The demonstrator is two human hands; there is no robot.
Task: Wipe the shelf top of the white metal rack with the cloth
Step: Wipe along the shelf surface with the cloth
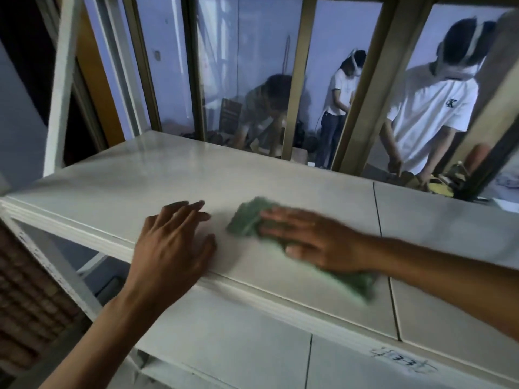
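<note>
Cloth [247, 217]: green, soft, likely light; lies near edge of shelf top [126, 181]. Right hand [311, 237] presses it flat-fingered; best held under palm. Left hand [171, 242] flat, empty, just left.

White metal rack [70, 228], top shelf [168, 169] flat and pale, split by a thin dark seam [377, 209] toward 3 o'clock. Green cloth [247, 217] spread flat on top near centre, trailing toward 5 o'clock at the front edge. Right hand [311, 237] pressed flat on the cloth, fingers straight. Left hand [174, 242] resting open on bare shelf just beside the cloth, at 9 o'clock of it, palm over the front edge. Lower shelf [238, 346] below, toward 6 o'clock, with a scribbled mark [401, 359].
</note>
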